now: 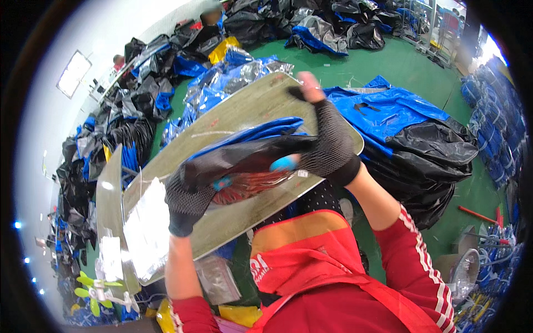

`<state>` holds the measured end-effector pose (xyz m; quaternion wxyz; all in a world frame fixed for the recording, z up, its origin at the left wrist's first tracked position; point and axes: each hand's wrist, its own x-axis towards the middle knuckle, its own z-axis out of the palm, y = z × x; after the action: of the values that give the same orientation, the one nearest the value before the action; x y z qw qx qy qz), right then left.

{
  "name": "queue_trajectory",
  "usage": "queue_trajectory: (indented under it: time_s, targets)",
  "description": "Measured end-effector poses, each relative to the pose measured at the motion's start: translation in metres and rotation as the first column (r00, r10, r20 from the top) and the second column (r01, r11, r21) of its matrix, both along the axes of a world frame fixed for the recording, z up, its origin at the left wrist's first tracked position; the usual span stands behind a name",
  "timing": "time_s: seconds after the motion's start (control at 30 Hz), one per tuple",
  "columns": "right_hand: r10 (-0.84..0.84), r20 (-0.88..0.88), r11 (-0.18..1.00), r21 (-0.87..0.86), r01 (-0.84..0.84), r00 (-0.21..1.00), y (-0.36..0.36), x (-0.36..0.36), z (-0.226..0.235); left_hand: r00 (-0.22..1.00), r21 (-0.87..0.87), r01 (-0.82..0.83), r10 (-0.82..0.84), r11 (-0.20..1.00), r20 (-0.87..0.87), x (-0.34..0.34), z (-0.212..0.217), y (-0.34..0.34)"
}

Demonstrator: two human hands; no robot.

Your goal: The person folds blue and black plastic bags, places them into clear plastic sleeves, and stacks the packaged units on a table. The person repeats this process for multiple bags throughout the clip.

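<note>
A folded black-and-blue plastic sheet is bunched above a wood-patterned tabletop. My left hand, in a dark grey glove with a blue-covered thumb tip, is closed round its left end. At the other end is my right hand, gloved alike. Its bare fingertips stretch toward the far table edge, slightly blurred, while its blue-tipped thumb points left beside the sheet. Under the sheet, near my left thumb, shows something reddish and shiny, partly hidden.
White sheets lie at the table's left end, near a small green-bladed fan. A blue-and-black sheet pile rests on the green floor to the right. Clear-wrapped blue packs sit beyond the table. Two people are in the background.
</note>
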<state>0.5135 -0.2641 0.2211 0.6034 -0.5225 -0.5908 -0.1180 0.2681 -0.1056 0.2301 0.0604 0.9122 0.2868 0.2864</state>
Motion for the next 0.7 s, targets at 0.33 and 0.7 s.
queue_trajectory:
  time_s: [0.33, 0.7]
  targets:
    - [0.376, -0.827, 0.863, 0.148, -0.484, 0.417, 0.018, 0.007, -0.058, 0.992, 0.014, 0.033, -0.035, 0.999, 0.123, 0.002, -0.055, 0.007]
    - [0.176, -0.803, 0.978, 0.076, -0.195, 0.57, 0.026, -0.034, -0.048, 0.759, -0.59, 0.091, 0.327, 0.802, 0.562, -0.005, -0.018, -0.015]
